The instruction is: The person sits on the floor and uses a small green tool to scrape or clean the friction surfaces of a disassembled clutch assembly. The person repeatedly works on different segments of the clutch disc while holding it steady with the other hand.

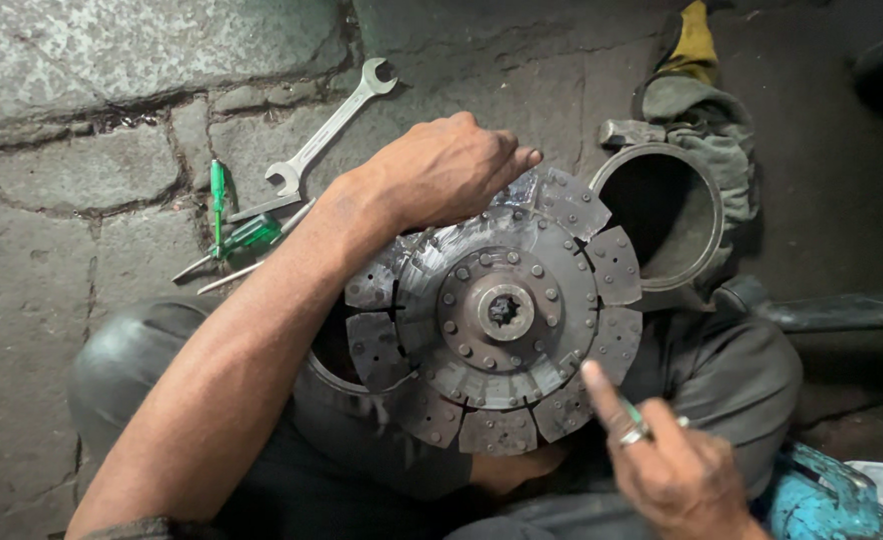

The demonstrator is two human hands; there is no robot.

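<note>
Crouched over a stone workshop floor (52, 260), a person steadies a worn clutch disc (497, 315) on the lap, above a metal ring (324, 372) partly hidden beneath it. The left hand (447, 170) curls over the disc's upper rim, fingers closed on the edge; the right hand (677, 465) points an index finger at the lower friction pads while pinching a small green-handled tool (634, 412). Riveted steel throughout, the disc looks heavy and rigid, its greasy face likely slippery; the outer rim or the splined hub (505, 311) seems the safest hold. A spanner (329, 125), green screwdrivers (237, 235) and a second ring (662, 215) lie nearby.
</note>
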